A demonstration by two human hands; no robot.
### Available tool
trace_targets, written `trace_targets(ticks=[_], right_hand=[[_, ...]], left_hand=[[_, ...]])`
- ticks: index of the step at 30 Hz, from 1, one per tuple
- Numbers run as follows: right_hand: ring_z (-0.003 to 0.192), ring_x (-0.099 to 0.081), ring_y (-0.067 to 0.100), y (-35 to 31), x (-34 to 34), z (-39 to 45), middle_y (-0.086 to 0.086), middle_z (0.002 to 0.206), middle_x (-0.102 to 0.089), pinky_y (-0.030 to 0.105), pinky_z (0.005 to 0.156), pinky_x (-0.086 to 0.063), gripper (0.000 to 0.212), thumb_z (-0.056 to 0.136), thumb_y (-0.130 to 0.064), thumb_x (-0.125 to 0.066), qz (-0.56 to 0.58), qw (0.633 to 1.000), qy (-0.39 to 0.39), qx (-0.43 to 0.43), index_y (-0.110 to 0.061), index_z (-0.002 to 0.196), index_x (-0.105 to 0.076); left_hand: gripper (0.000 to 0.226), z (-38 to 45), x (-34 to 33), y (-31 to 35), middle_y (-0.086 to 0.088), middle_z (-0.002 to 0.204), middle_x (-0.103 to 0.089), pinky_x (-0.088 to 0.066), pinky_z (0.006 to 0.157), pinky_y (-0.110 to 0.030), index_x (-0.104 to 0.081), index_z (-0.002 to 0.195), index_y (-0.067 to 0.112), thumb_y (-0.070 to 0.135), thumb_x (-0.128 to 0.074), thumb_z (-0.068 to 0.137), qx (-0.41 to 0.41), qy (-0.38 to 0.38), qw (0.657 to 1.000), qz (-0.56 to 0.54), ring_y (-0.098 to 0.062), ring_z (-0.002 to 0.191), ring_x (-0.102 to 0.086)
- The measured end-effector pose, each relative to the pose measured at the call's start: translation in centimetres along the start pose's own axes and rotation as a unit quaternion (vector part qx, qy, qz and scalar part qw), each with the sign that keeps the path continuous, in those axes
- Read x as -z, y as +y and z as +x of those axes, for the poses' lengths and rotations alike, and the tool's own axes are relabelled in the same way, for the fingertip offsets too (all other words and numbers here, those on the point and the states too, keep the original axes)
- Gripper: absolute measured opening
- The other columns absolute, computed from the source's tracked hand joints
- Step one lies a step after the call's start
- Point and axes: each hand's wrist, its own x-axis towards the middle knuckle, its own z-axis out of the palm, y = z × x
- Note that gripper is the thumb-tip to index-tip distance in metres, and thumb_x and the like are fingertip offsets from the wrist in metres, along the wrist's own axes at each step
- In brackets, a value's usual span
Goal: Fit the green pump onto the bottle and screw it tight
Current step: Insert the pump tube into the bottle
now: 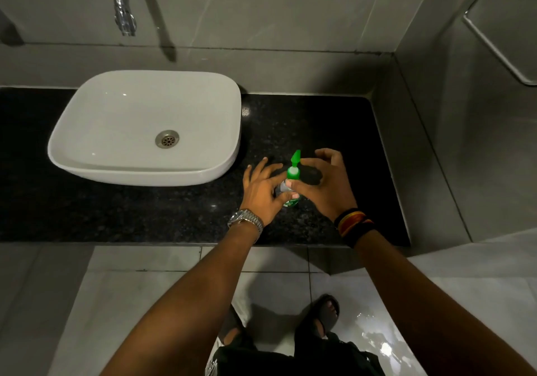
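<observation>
A small clear bottle [286, 191] with a green label stands on the black granite counter [145, 213], right of the basin. The green pump [294, 166] sits on its neck, nozzle pointing away from me. My left hand [261, 192] grips the bottle's body from the left with thumb and fingers; its other fingers are spread. My right hand [325, 183] curls around the pump from the right, its thumb pressed at the pump's collar and its fingers arched above. The lower part of the bottle is mostly hidden by my fingers.
A white basin [87, 154] rests on the counter at the left, with a chrome tap [125, 12] on the grey tiled wall above it. A grey wall closes off the counter's right end. My feet stand on the pale floor tiles below.
</observation>
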Motion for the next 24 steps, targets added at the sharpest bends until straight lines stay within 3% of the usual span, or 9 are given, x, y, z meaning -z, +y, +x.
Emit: trace_targets(ticks=[2,6,8,11,17,21,24], right_hand=[[0.130,-0.043,0.018,0.0,0.2,0.2,0.004,0.143,-0.040,0.030,0.100,-0.043,0.038,0.076,-0.033,-0.082,-0.013,1.000,-0.016,0.009,-0.025,0.111,-0.073],[0.130,-0.045,0.024,0.1,-0.4,0.4,0.007,0.139,-0.047,0.034,0.101,-0.045,0.024,0.078,-0.026,-0.079,-0.039,0.999,-0.024,-0.005,-0.019,0.100,-0.075],[0.127,-0.046,0.022,0.1,-0.9,0.5,0.006,0.132,-0.051,0.038,0.102,-0.048,0.026,0.076,-0.031,-0.080,-0.051,0.998,-0.021,-0.010,-0.018,0.097,-0.073],[0.119,-0.050,0.022,-0.5,-1.3,0.4,0.006,0.124,-0.053,0.032,0.097,-0.047,0.031,0.073,-0.034,-0.083,-0.084,0.996,0.016,-0.020,-0.015,0.094,-0.072],[0.122,-0.047,0.024,-0.2,-2.0,0.4,0.004,0.132,-0.050,0.023,0.096,-0.038,0.037,0.074,-0.033,-0.082,-0.092,0.996,0.003,-0.009,-0.015,0.105,-0.074],[0.114,-0.052,0.023,-0.1,-2.8,0.4,0.003,0.121,-0.054,0.032,0.094,-0.048,0.040,0.068,-0.045,-0.085,-0.100,0.993,0.051,-0.045,-0.015,0.091,-0.072],[0.124,-0.047,0.022,0.3,-3.1,0.2,0.002,0.134,-0.046,0.031,0.099,-0.047,0.048,0.066,-0.048,-0.085,-0.046,0.997,0.036,-0.058,-0.020,0.102,-0.071]], left_hand=[[0.063,-0.1,-0.2,-0.2,0.000,0.142,-0.056,-0.008,0.119,-0.058,-0.065,0.129,0.031,0.068,-0.052,0.080,0.005,0.005,1.000,-0.002,-0.027,0.147,-0.026],[0.066,-0.1,-0.5,-0.2,0.000,0.141,-0.057,-0.008,0.119,-0.057,-0.065,0.130,0.028,0.068,-0.051,0.079,0.007,0.006,1.000,0.003,-0.026,0.147,-0.027],[0.068,0.0,-0.4,-0.2,0.000,0.141,-0.057,-0.008,0.119,-0.058,-0.065,0.130,0.027,0.069,-0.048,0.079,0.001,0.003,1.000,0.006,-0.027,0.147,-0.026],[0.071,0.0,-0.1,-0.1,0.000,0.141,-0.057,-0.007,0.120,-0.057,-0.065,0.130,0.026,0.070,-0.044,0.079,0.003,0.000,1.000,0.003,-0.027,0.147,-0.025],[0.068,0.1,-0.2,-0.1,0.001,0.141,-0.057,-0.006,0.120,-0.056,-0.064,0.131,0.026,0.067,-0.045,0.080,0.004,-0.007,1.000,0.011,-0.027,0.148,-0.024],[0.060,0.1,-0.4,-0.3,0.002,0.140,-0.058,-0.006,0.120,-0.055,-0.066,0.129,0.027,0.060,-0.049,0.081,0.007,-0.006,1.000,0.011,-0.025,0.148,-0.025],[0.052,0.1,-0.4,-0.4,0.002,0.140,-0.057,-0.009,0.119,-0.059,-0.065,0.129,0.028,0.052,-0.055,0.084,0.007,-0.006,1.000,0.014,-0.025,0.148,-0.024]])
